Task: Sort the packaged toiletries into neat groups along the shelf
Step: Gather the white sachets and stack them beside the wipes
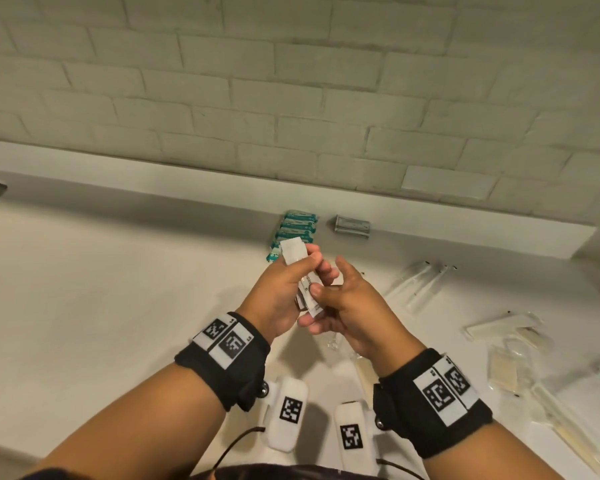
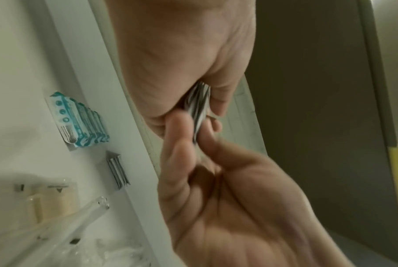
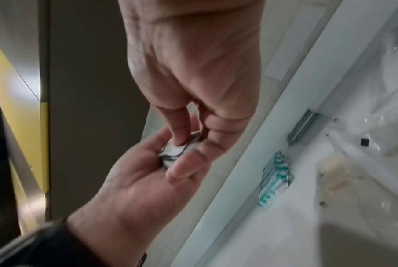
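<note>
No readable text: print on the held sachets (image 1: pixel 305 282) is partly covered.

Both hands, left (image 1: pixel 278 299) and right (image 1: pixel 357 306), meet, fingers curled together.

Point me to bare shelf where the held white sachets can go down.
Free: the shelf left of the teal packets, along the back ledge, and the narrow gap between them and the grey sachet stack. Crowded: right side, clear-wrapped items and loose wrapped pieces. Both hands hold the white sachets.
</note>
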